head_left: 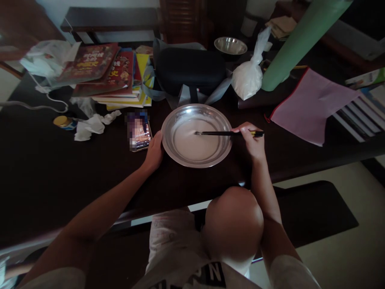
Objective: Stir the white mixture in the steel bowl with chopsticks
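Observation:
A shallow metal basin (224, 154) with a pale, milky liquid in it sits on the dark table (45, 176). My left hand (154, 151) rests against the basin's left rim. My right hand (252, 140) grips black chopsticks (216, 133) by their right end. They lie level over the basin, with their tips in the liquid near its middle.
A phone (138, 131) lies just left of the basin. Crumpled tissue (90, 126), a small jar (63, 122) and stacked books (111, 76) are at the left. Behind stand a black case (189, 70), a white bag (248, 78), a metal bowl (230, 45), a green roll (297, 44) and a pink pouch (313, 104).

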A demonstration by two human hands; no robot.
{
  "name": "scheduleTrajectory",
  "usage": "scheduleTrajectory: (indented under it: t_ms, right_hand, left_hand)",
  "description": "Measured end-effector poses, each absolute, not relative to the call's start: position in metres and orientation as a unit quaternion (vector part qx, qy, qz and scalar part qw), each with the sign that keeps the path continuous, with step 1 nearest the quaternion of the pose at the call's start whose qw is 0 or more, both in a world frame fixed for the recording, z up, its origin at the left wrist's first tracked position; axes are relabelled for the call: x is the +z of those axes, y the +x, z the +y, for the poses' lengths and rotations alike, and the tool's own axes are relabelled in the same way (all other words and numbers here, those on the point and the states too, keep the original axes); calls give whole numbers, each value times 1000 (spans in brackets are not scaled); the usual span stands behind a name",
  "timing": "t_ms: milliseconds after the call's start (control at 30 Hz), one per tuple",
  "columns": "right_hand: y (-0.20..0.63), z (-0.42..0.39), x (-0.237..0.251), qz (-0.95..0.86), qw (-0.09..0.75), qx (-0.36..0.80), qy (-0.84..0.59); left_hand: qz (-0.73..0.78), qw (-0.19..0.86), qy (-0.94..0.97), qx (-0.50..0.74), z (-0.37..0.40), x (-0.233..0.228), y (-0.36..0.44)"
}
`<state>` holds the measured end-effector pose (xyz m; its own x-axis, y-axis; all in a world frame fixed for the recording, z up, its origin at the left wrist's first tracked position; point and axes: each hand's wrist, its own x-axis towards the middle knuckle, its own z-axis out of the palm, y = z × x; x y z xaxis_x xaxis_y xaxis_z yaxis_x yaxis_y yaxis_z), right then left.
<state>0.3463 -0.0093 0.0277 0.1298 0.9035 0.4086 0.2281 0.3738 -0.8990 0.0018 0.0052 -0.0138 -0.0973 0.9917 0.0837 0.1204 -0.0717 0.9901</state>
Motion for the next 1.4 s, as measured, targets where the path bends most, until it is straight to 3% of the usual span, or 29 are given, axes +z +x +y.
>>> scheduleTrajectory:
  t_ms: [1400]
  right_hand:
    - [345,-9,30,-572,590,289,-491]
  left_hand:
    - [540,418,525,508,4,-10,2]
